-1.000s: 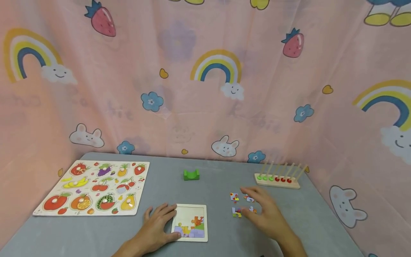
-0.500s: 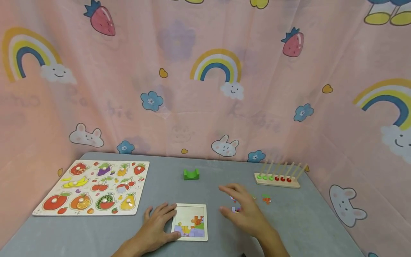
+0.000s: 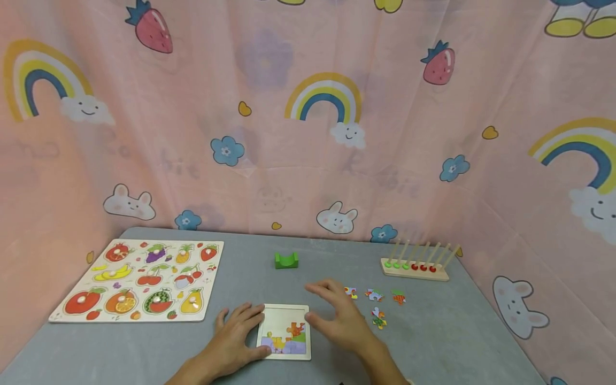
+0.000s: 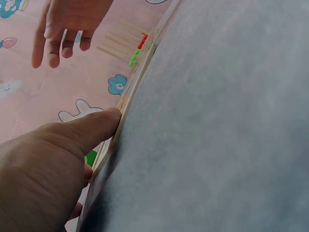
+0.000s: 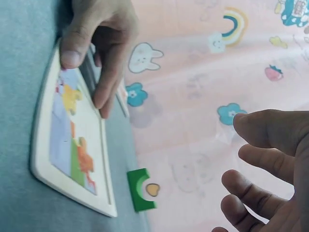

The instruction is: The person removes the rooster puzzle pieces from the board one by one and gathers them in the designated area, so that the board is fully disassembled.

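A small square puzzle tray with a pale frame lies on the table. Joined jigsaw pieces in purple, yellow, green and orange fill its near part; bare wood shows above them. My left hand holds the tray's left side, thumb on the near rim and fingers along the left edge. Just right of the tray hovers my right hand, thumb and fingers spread apart with nothing between them. Loose jigsaw pieces lie beyond and right of it, some partly hidden by that hand.
A fruit peg puzzle board lies at the left. Behind the tray stands a green notched block. At the back right is a wooden rack with upright pegs and green and red beads. A pink printed curtain surrounds the table.
My right hand has moved left, from over the loose pieces to the tray's right edge, uncovering pieces on the right. My left hand and the tray stay in place.
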`<state>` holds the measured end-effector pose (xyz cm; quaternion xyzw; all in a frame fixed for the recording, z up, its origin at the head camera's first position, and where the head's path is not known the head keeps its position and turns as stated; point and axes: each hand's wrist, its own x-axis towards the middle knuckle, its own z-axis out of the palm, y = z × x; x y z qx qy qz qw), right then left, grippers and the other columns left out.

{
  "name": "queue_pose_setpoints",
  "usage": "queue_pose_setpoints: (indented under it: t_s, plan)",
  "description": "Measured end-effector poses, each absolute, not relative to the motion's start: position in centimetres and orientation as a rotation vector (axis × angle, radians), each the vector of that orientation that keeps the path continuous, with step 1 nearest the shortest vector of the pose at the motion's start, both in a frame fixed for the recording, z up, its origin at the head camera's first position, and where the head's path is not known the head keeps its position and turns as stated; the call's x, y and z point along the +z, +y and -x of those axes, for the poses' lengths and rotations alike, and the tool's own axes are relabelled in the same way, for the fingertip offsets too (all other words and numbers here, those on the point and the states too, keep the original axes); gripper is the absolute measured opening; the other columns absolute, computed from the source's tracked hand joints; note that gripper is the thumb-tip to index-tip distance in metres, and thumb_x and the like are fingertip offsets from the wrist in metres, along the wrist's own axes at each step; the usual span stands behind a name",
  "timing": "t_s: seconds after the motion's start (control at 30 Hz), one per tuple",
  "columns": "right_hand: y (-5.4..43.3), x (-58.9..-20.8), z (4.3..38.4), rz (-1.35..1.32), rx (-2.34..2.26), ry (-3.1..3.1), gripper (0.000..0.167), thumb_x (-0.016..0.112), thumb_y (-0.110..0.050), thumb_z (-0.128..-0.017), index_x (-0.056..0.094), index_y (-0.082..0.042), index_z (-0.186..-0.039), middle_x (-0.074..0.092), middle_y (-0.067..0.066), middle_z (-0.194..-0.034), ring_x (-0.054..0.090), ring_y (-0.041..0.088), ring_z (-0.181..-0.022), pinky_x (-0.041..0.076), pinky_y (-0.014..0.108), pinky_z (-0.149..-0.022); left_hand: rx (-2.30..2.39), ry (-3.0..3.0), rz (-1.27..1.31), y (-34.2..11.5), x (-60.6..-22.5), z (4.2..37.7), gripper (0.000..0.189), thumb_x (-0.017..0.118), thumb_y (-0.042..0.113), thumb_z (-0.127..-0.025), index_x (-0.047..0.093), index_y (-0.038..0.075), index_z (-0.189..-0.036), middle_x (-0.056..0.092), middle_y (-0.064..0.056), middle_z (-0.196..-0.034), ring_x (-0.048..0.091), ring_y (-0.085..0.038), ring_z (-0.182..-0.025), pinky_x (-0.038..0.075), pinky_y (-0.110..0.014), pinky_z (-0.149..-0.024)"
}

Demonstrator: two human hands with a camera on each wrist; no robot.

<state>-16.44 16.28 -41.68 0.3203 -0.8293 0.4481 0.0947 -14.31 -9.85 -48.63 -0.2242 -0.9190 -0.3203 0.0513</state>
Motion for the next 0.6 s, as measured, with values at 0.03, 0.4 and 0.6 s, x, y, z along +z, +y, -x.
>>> queue_pose_setpoints:
  t_s: [0.03,0.4,0.6]
  plan:
    - [16.2,-42.0,16.5,-0.957,1.325,-2.446,0.047,0.077,-0.015,-0.082,0.063,-0.011,-0.127,0.055,-0.003,-0.116,0.048,0.018,-0.112,0.043,0.045,-0.090,-0.976,-2.797,0.682,-9.8,-48.6,14.3,0.071,0.078,0.048,-0.075,0.063,-0.002,-0.123,0.052,-0.011,-0.137,0.037,-0.041,-0.129,0.007,-0.068,-0.095]
    - [15.1,-45.1,17.2,-0.966,1.299,-2.545,0.043,0.075,-0.011,-0.080,0.066,-0.006,-0.122,0.058,0.000,-0.111,0.049,0.019,-0.107,0.042,0.044,-0.090,-0.969,-2.797,0.686,-9.9,-48.6,14.3,0.071,0.078,0.048,-0.075,0.063,-0.002,-0.123,0.052,-0.011,-0.137,0.037,-0.041,-0.129,0.007,-0.068,-0.095]
    - [14.8,-46.5,17.5,-1.006,1.292,-2.574,0.041,0.075,-0.015,-0.082,0.066,-0.002,-0.121,0.057,0.000,-0.109,0.048,0.020,-0.104,0.041,0.042,-0.090,-0.966,-2.782,0.696,-9.9,-48.6,14.2,0.070,0.078,0.048,-0.075,0.063,-0.002,-0.122,0.052,-0.012,-0.136,0.038,-0.042,-0.129,0.008,-0.068,-0.094]
